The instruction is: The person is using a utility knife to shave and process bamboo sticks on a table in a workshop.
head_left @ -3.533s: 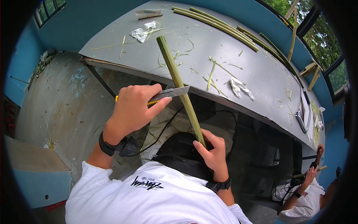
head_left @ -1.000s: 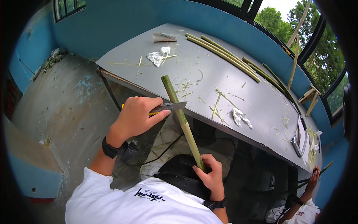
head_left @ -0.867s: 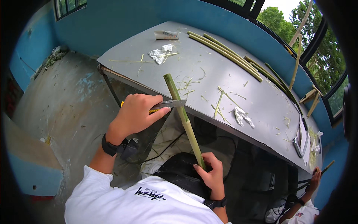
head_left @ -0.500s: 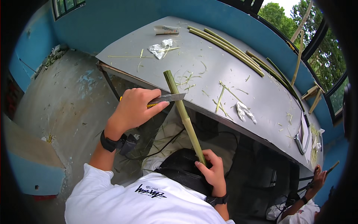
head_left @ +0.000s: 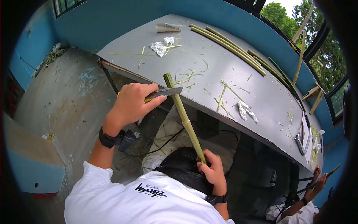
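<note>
Smooth metal knife blade [head_left: 172, 91] on matt, woody stalk [head_left: 182, 112]; nearby, softly glossy tabletop [head_left: 216, 71], crumpled papery tissue [head_left: 158, 47], white cloth shirt [head_left: 123, 201].

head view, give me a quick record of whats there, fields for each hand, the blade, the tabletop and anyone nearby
left hand: holding a knife
right hand: gripping the lower end of a stick
blade: lies across the stick, near its upper end
stick: slanted, upper end leaning left
on the table: long sticks, cup, crumpled tissue, shavings
nearby: another person's hand at lower right, holding a second stick
</note>
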The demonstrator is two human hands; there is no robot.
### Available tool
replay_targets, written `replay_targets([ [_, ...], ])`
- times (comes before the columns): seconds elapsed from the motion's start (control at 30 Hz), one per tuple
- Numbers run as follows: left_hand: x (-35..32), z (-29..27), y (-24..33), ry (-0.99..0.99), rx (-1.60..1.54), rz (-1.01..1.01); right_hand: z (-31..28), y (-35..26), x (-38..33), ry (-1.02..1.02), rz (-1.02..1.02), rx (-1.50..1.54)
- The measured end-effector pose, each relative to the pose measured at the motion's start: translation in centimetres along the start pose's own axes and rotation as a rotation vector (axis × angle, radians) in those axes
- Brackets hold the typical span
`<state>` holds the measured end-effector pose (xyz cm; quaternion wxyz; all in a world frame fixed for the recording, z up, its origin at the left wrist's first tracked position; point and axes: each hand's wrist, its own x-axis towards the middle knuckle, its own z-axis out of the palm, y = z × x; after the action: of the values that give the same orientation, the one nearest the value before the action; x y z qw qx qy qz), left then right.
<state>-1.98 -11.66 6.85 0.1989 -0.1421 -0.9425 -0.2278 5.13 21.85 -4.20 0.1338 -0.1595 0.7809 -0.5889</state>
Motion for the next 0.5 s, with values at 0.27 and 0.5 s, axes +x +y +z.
replay_targets([
  [0.27,0.0,-0.3,0.2,-0.025,0.010,-0.022,0.0,0.0,-0.1,0.023,0.026,-0.018],
  [0.5,-0.2,-2.1,0.9,-0.157,0.021,-0.139,0.2,-1.5,-0.5,0.158,-0.165,-0.266],
])
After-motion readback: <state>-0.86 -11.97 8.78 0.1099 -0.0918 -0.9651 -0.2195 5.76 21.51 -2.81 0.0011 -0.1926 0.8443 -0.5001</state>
